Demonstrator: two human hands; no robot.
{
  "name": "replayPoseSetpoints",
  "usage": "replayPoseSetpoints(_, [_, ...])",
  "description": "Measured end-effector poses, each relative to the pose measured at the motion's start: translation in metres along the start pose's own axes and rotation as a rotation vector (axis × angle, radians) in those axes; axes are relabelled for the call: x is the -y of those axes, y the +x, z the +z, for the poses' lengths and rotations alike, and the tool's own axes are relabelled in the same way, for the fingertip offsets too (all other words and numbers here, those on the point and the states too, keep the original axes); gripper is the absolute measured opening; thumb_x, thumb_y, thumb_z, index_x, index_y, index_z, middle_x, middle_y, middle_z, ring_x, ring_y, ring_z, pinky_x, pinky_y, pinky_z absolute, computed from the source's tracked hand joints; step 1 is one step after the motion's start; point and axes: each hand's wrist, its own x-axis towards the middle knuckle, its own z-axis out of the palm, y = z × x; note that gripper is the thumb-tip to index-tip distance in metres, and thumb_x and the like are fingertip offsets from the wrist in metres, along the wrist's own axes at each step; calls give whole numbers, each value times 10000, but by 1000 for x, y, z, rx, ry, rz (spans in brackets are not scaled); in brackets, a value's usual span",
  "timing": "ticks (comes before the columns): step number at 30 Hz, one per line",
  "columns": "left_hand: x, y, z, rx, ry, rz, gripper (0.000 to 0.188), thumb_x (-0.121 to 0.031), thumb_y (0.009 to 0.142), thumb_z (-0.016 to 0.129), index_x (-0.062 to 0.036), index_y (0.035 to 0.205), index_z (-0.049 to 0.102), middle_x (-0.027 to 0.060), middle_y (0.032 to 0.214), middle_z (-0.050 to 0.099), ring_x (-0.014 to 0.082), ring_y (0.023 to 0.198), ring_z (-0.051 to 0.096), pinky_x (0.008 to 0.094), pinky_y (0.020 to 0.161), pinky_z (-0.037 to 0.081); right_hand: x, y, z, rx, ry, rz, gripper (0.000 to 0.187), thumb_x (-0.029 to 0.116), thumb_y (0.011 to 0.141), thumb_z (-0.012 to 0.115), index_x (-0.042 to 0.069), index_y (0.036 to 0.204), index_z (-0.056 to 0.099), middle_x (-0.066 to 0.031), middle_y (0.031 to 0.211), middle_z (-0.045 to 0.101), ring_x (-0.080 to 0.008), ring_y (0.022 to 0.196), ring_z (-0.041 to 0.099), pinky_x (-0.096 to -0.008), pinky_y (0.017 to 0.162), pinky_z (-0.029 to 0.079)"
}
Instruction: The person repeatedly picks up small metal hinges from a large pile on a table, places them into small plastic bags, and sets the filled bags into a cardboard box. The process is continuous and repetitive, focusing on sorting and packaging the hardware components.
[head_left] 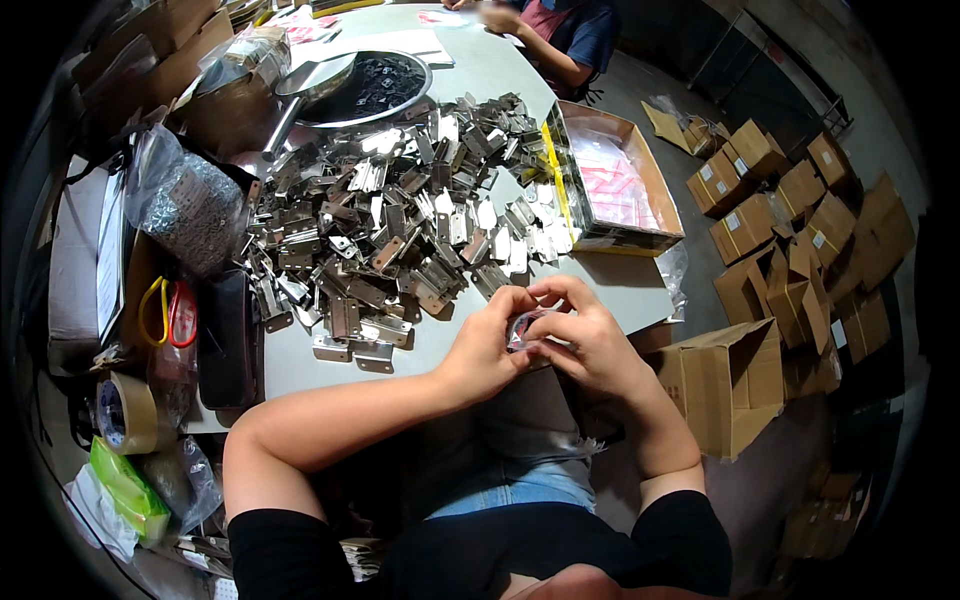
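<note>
Both hands meet at the near edge of the table, around a small clear plastic bag (519, 331) with red marks on it. The fingers of my left hand (482, 345) are curled about one side of the bag. My right hand (592, 345) pinches its other side with thumb and fingers. What lies inside the bag is mostly covered by my fingers. Just beyond my hands spreads a large heap of bent metal brackets (400, 220) with holes in them. Right of the heap, an open cardboard box (668, 212) holds flat clear bags with red print (612, 180).
A steel bowl (428, 84) of dark small parts stands behind the heap. At left are a bag of screws (190, 210), yellow-handled and red-handled scissors (180, 318), a black case (226, 340) and a tape roll (125, 412). Cartons (735, 385) stand at right. Another person (565, 40) sits across.
</note>
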Motion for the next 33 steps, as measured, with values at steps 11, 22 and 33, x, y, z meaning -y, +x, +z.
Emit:
replayPoseSetpoints(11, [-2, -3, 1, -23, -192, -28, 373, -88, 844, 703, 24, 1132, 495, 144, 1002, 642, 198, 944, 645, 313, 828, 508, -11, 9, -20, 9, 188, 130, 125, 69, 750, 768, 8, 819, 684, -68, 810, 653, -150, 684, 592, -280, 641, 481])
replayPoseSetpoints(22, [0, -7, 2, -210, -255, -13, 131, -102, 987, 541, 23, 999, 581, 58, 932, 620, 100, 834, 556, 237, 758, 446, -5, 23, -14, 33, 143, 159, 200, 145, 808, 723, -7, 869, 607, -98, 778, 607, -189, 685, 568, -308, 629, 454])
replayPoseSetpoints(33, [-6, -8, -1, -40, -190, -92, 104, -86, 982, 547, 12, 960, 576, 50, 923, 605, 72, 789, 520, 218, 721, 427, -9, -21, -25, -31, 141, 208, 134, 83, 864, 637, 7, 825, 534, -79, 778, 518, -177, 671, 487, -290, 617, 400])
